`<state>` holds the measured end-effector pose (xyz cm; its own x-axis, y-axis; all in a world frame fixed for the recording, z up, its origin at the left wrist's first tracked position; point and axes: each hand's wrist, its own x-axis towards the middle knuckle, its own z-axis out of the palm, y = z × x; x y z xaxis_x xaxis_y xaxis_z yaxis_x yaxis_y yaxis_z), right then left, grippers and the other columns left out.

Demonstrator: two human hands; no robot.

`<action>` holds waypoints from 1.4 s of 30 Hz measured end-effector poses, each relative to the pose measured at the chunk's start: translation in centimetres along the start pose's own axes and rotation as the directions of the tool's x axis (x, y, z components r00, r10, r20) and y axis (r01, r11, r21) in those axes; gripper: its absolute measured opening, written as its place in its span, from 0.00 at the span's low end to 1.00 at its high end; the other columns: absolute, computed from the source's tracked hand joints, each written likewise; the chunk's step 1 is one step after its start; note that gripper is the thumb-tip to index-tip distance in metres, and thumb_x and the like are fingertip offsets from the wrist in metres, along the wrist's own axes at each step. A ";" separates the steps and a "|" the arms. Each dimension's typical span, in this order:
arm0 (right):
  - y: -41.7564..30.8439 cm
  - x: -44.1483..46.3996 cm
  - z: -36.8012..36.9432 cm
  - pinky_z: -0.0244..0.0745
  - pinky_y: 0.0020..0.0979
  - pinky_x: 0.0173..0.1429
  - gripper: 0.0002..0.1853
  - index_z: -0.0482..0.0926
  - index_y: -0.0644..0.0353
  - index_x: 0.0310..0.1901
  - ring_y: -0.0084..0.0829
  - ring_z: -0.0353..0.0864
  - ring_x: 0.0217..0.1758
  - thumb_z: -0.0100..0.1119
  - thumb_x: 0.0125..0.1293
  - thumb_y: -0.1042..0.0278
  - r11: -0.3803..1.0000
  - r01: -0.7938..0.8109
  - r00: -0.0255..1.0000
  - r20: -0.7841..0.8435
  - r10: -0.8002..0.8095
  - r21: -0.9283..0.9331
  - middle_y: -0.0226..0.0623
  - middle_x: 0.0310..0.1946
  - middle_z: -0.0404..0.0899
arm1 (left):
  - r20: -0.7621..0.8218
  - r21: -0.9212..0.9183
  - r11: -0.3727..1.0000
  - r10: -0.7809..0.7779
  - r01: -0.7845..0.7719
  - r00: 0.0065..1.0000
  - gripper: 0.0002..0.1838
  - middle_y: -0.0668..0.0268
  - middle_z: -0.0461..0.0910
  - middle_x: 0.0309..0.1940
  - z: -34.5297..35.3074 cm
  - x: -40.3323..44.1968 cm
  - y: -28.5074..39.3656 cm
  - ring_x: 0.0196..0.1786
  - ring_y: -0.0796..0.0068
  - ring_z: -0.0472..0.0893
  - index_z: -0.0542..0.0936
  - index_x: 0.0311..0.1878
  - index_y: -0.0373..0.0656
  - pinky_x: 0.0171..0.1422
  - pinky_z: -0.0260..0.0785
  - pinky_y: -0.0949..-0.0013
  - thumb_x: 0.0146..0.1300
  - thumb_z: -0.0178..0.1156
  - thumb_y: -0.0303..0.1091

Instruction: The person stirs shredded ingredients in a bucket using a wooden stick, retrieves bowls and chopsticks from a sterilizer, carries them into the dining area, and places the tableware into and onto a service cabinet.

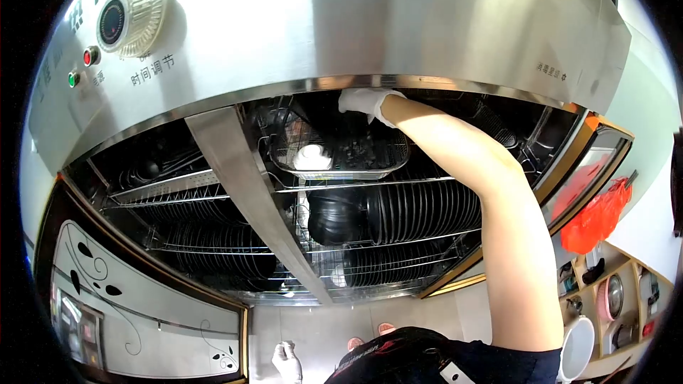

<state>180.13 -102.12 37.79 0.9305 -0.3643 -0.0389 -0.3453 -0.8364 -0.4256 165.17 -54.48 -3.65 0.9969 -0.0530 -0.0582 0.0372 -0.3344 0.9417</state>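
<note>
My right hand [366, 103], in a white glove, reaches into the upper shelf of an open steel cabinet, above a wire basket [370, 174]. Its fingertips are lost in the dark under the cabinet's top edge, so what they touch is hidden. A small white item [313, 158] lies in the basket, with dark things behind it. Low in the view, outside the cabinet, my left hand [287, 364] hangs in a white glove with its fingers drawn together and nothing visible in them.
Racks below hold rows of dark plates [423, 211] and dark bowls [334, 217]. A steel post [256, 195] divides the cabinet. Glass doors stand open at left [146, 313] and right [587, 171]. A red bag [594, 220], a white bucket [576, 348] and wooden shelves [640, 270] are at right.
</note>
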 end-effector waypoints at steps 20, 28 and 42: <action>17.0 -5.8 -3.8 0.71 0.37 0.57 0.33 0.81 0.61 0.48 0.44 0.77 0.54 0.66 0.42 0.45 0.856 -0.301 0.944 -0.004 0.329 -0.420 0.48 0.50 0.78 | 0.225 0.118 0.946 0.270 -0.301 0.936 0.07 0.61 0.79 0.25 5.0 3.1 3.4 0.29 0.72 0.76 0.78 0.30 0.36 0.38 0.69 0.69 0.62 0.57 0.28; 21.7 -3.4 -1.4 0.75 0.41 0.49 0.13 0.81 0.70 0.32 0.49 0.81 0.42 0.51 0.50 0.69 0.855 -0.291 0.955 -0.185 0.232 -0.430 0.55 0.36 0.80 | 0.214 0.199 0.910 0.321 -0.362 0.923 0.07 0.59 0.79 0.24 5.8 2.9 4.1 0.28 0.67 0.77 0.78 0.30 0.36 0.36 0.69 0.67 0.63 0.57 0.30; 7.2 -9.1 -7.9 0.72 0.32 0.41 0.10 0.78 0.59 0.31 0.29 0.75 0.32 0.48 0.65 0.67 1.000 -0.010 0.993 -0.120 0.007 -0.022 0.36 0.26 0.78 | 0.280 -0.023 0.889 0.444 -0.457 0.851 0.05 0.59 0.80 0.31 5.6 4.8 15.8 0.33 0.65 0.79 0.79 0.36 0.38 0.38 0.70 0.68 0.63 0.54 0.27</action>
<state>168.23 -108.02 42.22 0.9065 -0.4169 0.0667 -0.3573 -0.8417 -0.4048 170.19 -65.28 9.11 0.8455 -0.4573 0.2758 -0.4204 -0.2515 0.8718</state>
